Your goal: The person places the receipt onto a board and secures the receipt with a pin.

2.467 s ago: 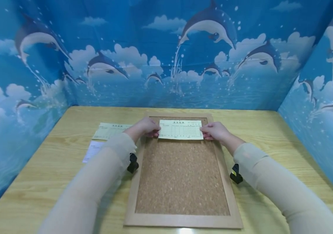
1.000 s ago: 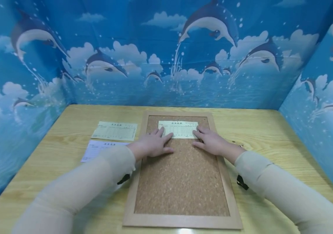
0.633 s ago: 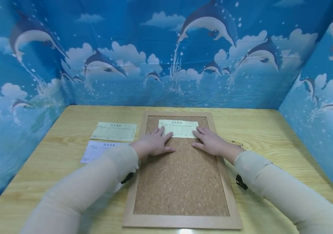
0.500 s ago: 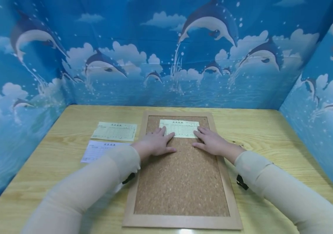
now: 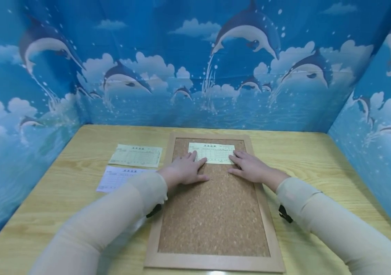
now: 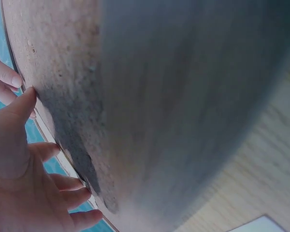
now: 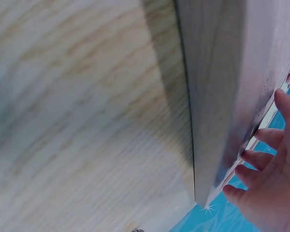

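Note:
A pale green printed form slip lies near the top of a wood-framed corkboard. My left hand is spread, its fingertips on the slip's lower left part and its thumb on the cork. Across from it, my right hand touches the lower right corner with extended fingers. The left wrist view has the left hand seen low along the board, with fingertips at its surface. From the right wrist, the right hand shows beyond the board's frame, fingers slightly bent and apart.
Left of the board, another green slip lies above a lilac-white slip, partly covered by my left sleeve. At the bottom of the right wrist view a small metal piece sits on the wood-grain table. A dolphin-print backdrop stands behind.
Earlier, both hands pinched the slip by its side edges; now it lies on the cork under spread fingers. Over the last second the slip and left hand have shifted slightly right.

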`<state>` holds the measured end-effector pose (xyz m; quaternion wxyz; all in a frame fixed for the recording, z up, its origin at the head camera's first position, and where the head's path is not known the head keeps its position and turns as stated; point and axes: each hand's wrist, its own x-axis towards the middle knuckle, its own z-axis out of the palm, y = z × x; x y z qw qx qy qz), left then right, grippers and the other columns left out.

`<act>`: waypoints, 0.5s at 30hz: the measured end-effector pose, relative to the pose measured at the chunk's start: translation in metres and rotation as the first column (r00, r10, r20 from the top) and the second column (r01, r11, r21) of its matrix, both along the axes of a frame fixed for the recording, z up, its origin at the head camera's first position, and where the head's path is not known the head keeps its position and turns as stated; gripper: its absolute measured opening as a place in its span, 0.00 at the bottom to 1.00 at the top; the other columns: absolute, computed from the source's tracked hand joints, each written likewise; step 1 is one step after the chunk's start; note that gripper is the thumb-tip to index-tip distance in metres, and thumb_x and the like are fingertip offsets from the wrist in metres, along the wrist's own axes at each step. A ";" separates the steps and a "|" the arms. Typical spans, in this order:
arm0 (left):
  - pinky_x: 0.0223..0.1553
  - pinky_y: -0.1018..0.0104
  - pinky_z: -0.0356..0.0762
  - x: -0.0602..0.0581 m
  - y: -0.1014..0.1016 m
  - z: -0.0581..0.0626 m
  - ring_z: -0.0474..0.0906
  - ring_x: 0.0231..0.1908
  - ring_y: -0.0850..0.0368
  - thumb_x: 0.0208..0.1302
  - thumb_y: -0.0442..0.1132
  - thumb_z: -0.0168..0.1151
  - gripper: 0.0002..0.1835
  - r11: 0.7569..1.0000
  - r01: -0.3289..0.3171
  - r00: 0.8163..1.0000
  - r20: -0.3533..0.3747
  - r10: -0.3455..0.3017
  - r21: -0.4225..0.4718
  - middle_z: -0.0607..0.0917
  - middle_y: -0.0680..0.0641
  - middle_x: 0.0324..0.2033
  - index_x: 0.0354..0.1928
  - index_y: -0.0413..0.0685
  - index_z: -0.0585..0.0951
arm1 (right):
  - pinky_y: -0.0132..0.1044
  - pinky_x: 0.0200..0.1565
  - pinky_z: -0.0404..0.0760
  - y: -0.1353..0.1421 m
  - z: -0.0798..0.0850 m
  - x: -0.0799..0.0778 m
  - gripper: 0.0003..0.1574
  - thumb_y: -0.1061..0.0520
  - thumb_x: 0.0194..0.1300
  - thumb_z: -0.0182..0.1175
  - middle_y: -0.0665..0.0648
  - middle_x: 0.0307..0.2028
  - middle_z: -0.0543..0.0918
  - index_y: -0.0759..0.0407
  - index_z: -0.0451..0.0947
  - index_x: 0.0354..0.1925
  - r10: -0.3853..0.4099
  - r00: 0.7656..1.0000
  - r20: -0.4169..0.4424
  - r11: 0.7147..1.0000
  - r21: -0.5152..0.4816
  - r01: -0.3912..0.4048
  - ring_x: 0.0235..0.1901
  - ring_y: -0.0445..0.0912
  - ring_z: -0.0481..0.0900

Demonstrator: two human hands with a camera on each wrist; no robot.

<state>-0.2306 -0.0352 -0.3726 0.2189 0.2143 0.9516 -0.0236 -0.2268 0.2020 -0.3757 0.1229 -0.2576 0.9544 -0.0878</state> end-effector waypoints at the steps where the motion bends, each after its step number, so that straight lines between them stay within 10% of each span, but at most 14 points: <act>1: 0.64 0.43 0.48 0.000 0.000 0.000 0.41 0.70 0.44 0.60 0.72 0.39 0.43 1.000 -0.001 1.000 0.002 0.001 -0.003 0.43 0.41 0.72 0.73 0.64 0.47 | 0.57 0.64 0.51 0.000 0.000 0.000 0.41 0.42 0.70 0.49 0.71 0.69 0.50 0.65 0.54 0.69 -0.001 1.000 0.003 1.000 0.000 0.001 0.67 0.64 0.47; 15: 0.66 0.47 0.43 0.006 -0.001 0.005 0.31 0.70 0.47 0.57 0.76 0.37 0.47 1.000 -0.011 0.996 0.087 0.012 -0.017 0.33 0.42 0.72 0.73 0.65 0.39 | 0.56 0.64 0.51 0.001 -0.002 0.003 0.42 0.40 0.70 0.48 0.71 0.69 0.51 0.66 0.55 0.69 0.018 1.000 -0.025 0.999 0.043 -0.017 0.67 0.64 0.48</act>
